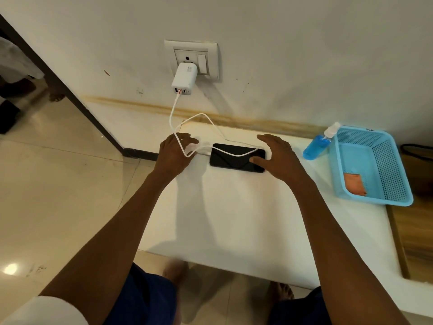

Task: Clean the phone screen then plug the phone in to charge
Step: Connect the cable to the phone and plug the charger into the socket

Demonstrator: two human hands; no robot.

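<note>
The black phone (236,157) lies flat, screen up and dark, on the white table (234,219), lengthwise between the person's two hands. The right hand (276,156) has its fingers spread and fairly straight, the thumb resting on the phone's near right corner and the other fingers reaching past its right end; it curls round nothing. The left hand (174,152) sits just off the phone's left end, its fingers bent down over the spot where the white charging cable (173,113) meets the phone; whether they pinch the plug I cannot tell, as the fingertips are hidden. From that hand the cable loops over the back of the hand and across the screen towards the right hand, then climbs to the white charger (184,78) plugged into the wall socket (192,58) above the left hand. Well to the right of the right hand stands a blue spray bottle (317,144), leaning against a blue plastic basket (398,165) holding an orange cloth (355,184).
</note>
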